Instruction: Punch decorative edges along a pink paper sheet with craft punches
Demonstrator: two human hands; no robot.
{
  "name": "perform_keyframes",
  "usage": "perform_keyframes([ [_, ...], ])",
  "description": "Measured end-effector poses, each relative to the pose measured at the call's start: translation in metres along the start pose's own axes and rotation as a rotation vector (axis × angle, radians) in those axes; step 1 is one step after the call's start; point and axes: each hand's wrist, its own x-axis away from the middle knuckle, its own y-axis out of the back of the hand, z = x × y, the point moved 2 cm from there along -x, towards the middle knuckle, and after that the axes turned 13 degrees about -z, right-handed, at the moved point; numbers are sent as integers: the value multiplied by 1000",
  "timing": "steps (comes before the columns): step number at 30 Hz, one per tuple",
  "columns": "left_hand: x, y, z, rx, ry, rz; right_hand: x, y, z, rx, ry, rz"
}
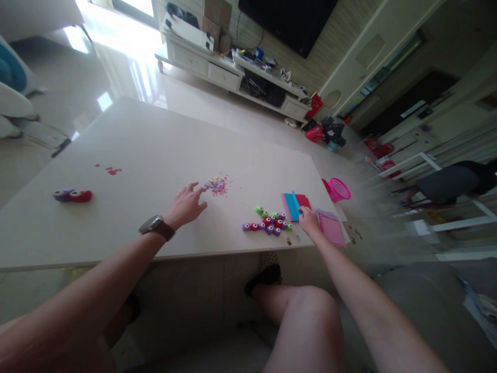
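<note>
My left hand reaches over the white table with its fingers spread. Its index fingertip is at the near edge of a small heap of confetti-like bits in pink, white and purple. On the right, my right hand has its fingers closed at the edge of a blue paper sheet, which looks partly raised. Red paper lies beneath and beside it. Left of this hand sits a cluster of small purple, red and green pieces with white eye-like dots.
A purple and red object with eye-like dots lies at the table's left, near some scattered red bits. Pink sheets lie at the right edge. A pink mesh basket is beyond that edge. A white cabinet stands across the floor.
</note>
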Motion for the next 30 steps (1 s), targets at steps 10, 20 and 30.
perform_keyframes([
  [10,0,-3,2,-12,13,-2,2,2,2,29,-34,-59],
  [20,0,-5,5,3,19,16,9,12,16,177,-63,-60],
  [30,0,1,-2,39,31,-6,1,49,48,82,56,-306],
])
